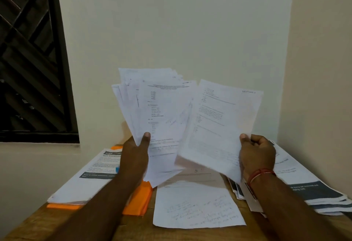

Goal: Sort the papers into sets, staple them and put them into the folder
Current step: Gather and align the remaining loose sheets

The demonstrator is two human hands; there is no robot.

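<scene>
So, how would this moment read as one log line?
stage: sorting | left hand: holds fanned papers | right hand: holds printed sheet | orange folder: flat on table

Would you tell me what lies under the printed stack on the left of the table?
An orange folder lies under the stack, showing along its near and right edges. Anything inside the folder is covered.

White printed papers (165,107), an orange folder (138,200), a red wrist thread (261,174), brown table (133,225).
</scene>
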